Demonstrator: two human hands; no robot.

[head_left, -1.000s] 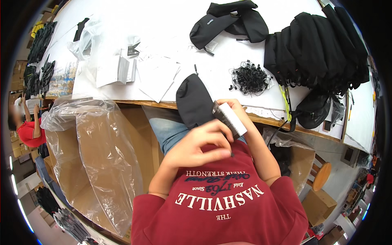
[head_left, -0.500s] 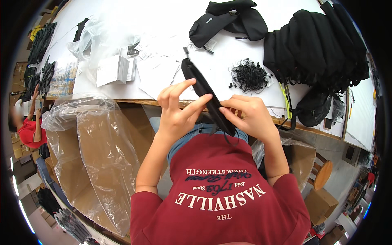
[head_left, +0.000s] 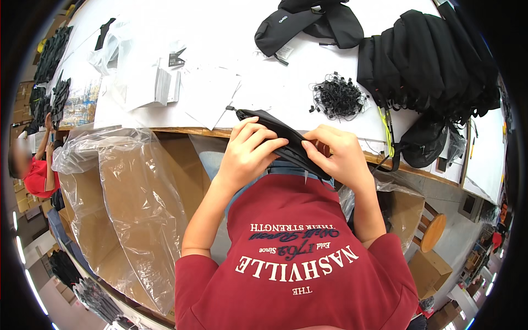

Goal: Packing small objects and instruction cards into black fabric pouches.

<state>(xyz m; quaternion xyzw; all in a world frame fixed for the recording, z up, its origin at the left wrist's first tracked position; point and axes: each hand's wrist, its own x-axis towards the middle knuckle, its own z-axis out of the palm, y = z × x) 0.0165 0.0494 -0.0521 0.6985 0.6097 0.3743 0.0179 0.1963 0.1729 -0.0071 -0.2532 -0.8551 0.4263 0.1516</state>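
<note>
A slim black fabric pouch (head_left: 292, 136) is held between my two hands, just past the table's front edge and above my lap. My left hand (head_left: 246, 151) grips its left part, with the fingers along the upper face. My right hand (head_left: 342, 155) pinches the right part between thumb and fingers. From the pouch's left end sticks out a small black tab (head_left: 231, 108). Beyond my right hand lies a tangled heap of small black cord pieces (head_left: 337, 97) on the white table (head_left: 220, 82).
Black bags (head_left: 308, 27) lie at the back, and a stack of black bags (head_left: 423, 60) stands right. White cards (head_left: 159, 88) are left of centre. A plastic-lined carton (head_left: 126, 192) stands below the table edge at left. A person in red (head_left: 41, 176) is far left.
The pouch has turned from steep to flatter, its left end dropping toward me. My left fingers have closed in along it, and both hands still hold it.
</note>
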